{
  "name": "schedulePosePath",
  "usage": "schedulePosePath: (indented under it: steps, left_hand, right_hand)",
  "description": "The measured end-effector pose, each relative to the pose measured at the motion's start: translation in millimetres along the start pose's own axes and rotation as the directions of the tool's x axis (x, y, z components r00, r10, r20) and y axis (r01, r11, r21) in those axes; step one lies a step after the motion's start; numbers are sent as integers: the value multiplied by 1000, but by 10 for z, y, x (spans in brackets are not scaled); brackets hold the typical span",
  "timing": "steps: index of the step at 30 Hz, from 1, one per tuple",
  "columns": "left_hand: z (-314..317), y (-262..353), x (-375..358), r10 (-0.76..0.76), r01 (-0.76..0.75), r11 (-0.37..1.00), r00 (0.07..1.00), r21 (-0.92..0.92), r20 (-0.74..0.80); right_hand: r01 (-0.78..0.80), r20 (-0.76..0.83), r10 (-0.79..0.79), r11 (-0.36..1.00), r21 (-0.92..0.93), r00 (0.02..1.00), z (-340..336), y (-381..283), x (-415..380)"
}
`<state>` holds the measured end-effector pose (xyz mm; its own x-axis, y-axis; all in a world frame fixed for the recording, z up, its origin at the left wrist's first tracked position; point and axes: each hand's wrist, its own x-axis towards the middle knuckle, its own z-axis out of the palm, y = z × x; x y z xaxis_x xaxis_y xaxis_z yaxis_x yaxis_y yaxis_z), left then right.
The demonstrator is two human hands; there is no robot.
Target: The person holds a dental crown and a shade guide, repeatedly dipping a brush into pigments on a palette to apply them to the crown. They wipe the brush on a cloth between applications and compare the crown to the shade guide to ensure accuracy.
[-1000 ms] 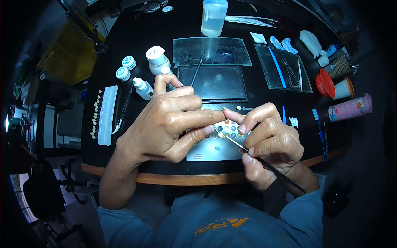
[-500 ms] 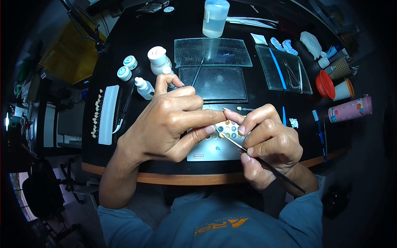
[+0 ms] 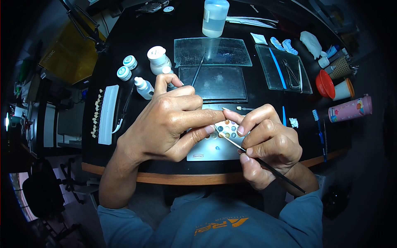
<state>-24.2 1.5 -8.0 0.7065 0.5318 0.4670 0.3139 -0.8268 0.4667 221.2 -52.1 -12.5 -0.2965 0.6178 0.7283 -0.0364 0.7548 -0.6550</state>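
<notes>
My right hand (image 3: 273,144) is closed around a thin paintbrush (image 3: 275,170) with a black handle and a pale ferrule. The brush slants up and left, its tip close to my left thumb. My left hand (image 3: 169,124) has its index finger stretched out and its thumb tucked under, with a tiny pale thing hidden between them. The index fingertip meets a finger of my right hand. Below both hands lies a white palette (image 3: 206,153) with several round wells of coloured paste, partly covered by my fingers.
Behind my hands are a black slab (image 3: 231,84), a glass plate (image 3: 186,47) and a clear bottle (image 3: 214,20). A tooth shade guide (image 3: 108,115), a dropper bottle (image 3: 142,87) and white jars (image 3: 157,53) stand left. A red bowl (image 3: 324,84) and pink bottle (image 3: 349,108) are right.
Both hands hold nearly the same pose. The brush in my right hand has shifted only very slightly near its tip.
</notes>
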Motion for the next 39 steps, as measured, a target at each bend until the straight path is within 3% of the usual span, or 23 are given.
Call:
schedulePosePath:
  steps: [13, 16, 34, 39]
  left_hand:
    - [-29, 3, 16, 35, -35, 998, 999, 50, -1]
    - [-34, 15, 23, 29, -28, 997, 999, 68, -17]
    - [-6, -3, 14, 48, -46, 998, 998, 47, -27]
    - [-47, 16, 19, 36, -36, 997, 999, 70, -1]
  right_hand:
    - [8, 0, -8, 996, 89, 1000, -40, 18, -4]
    - [-43, 65, 34, 989, 144, 997, -81, 13, 3]
    - [-1, 81, -4, 997, 71, 997, -77, 50, -11]
    - [-14, -10, 14, 1000, 26, 1000, -28, 23, 2]
